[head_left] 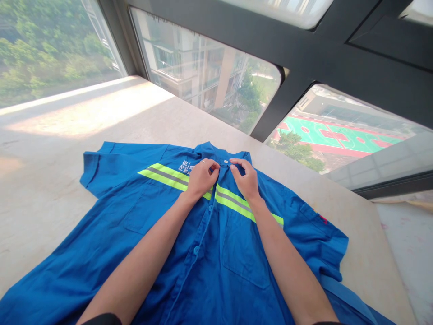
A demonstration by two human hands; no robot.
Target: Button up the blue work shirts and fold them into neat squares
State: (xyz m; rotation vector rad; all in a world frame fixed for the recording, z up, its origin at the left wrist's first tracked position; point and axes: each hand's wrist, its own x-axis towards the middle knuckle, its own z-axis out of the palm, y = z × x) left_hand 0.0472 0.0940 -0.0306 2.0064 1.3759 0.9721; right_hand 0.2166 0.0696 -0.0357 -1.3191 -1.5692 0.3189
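A blue short-sleeved work shirt (152, 253) lies spread face up, with a yellow-green and grey reflective stripe (235, 201) across its chest. White lettering (184, 167) is printed near one shoulder. My left hand (203, 178) is at the top of the front opening, thumb and index finger pinched on the shirt's edge just under the collar (209, 149). On the other side of the opening, my right hand (246, 179) rests at the collar, its fingers curved and thumb and index tips slightly apart. Buttons (196, 250) show lower down the front.
The shirt lies on a pale stone-like ledge (43, 198) beside windows with dark frames (223, 36). Sunlight falls across the ledge at the back left. Through the glass are trees, a building and a sports court (334, 135) below.
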